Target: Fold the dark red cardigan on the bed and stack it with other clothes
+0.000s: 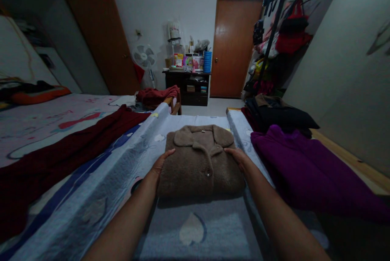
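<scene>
A brown fuzzy coat (189,171) lies folded into a neat block, its rounded collar at the far end and one large button on the front. My left hand (162,162) grips its left side, thumb on top and the other fingers mostly hidden beside or beneath it. On the opposite side, my right hand (238,158) holds the coat the same way, with the thumb over the upper edge. The coat is on a light blue sheet (195,228) with heart shapes; whether it is slightly lifted I cannot tell.
To the right are a purple garment (304,167) and a pile of dark folded clothes (277,115). A dark red garment (79,143) stretches along the pink bedding (76,111) at left. Farther back stand a fan (144,56), a dark cabinet (179,86) and a wooden door (233,46).
</scene>
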Tool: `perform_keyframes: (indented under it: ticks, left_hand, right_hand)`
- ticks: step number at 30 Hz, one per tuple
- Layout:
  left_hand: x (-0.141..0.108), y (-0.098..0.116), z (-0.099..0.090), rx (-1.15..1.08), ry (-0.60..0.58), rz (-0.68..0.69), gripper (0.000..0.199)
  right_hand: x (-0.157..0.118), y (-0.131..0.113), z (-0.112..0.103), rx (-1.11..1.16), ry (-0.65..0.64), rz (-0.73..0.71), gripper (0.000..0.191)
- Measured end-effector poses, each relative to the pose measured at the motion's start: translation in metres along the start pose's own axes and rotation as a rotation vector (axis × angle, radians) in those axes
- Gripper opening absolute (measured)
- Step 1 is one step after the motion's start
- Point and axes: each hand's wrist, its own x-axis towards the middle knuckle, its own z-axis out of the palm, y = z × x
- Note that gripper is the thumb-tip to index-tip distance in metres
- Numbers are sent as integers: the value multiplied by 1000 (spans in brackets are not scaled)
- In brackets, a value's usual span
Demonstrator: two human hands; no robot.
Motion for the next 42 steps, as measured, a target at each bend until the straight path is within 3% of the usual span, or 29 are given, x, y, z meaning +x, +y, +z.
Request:
perform_keyframes:
  ticks: [4,10,14,17,23,27,32,38,42]
  left_hand:
    - [-18,3,7,-41,-39,-17,53]
    - [-51,13,31,-39,-1,81,54]
    - [-69,19,58,-51,22,145,54]
    - [-79,22,86,-150,-46,189,51]
    - [-83,20,154,-316,-289,165,42]
    - [-73,11,209,-328,-426,133,37]
    - [-56,-3,280,-312,-621,102,39]
    - [-33,-32,353,-326,-714,99,40]
    - [-19,-60,384,-341,-723,100,46]
  right_hand:
    - [-16,-11,4,2,-14,-84,32]
    - [-50,-33,0,26,-70,-182,30]
    - [-76,-53,-15,-10,-42,-259,35]
    - [-100,-73,-34,13,-26,-308,38]
    - [-149,-108,-91,35,71,-337,38]
    - [-177,-125,-138,18,184,-348,37]
    - [-206,-136,-198,38,236,-319,42]
    - [-220,-142,-272,49,328,-222,39]
    - [-217,-137,-312,86,362,-131,39]
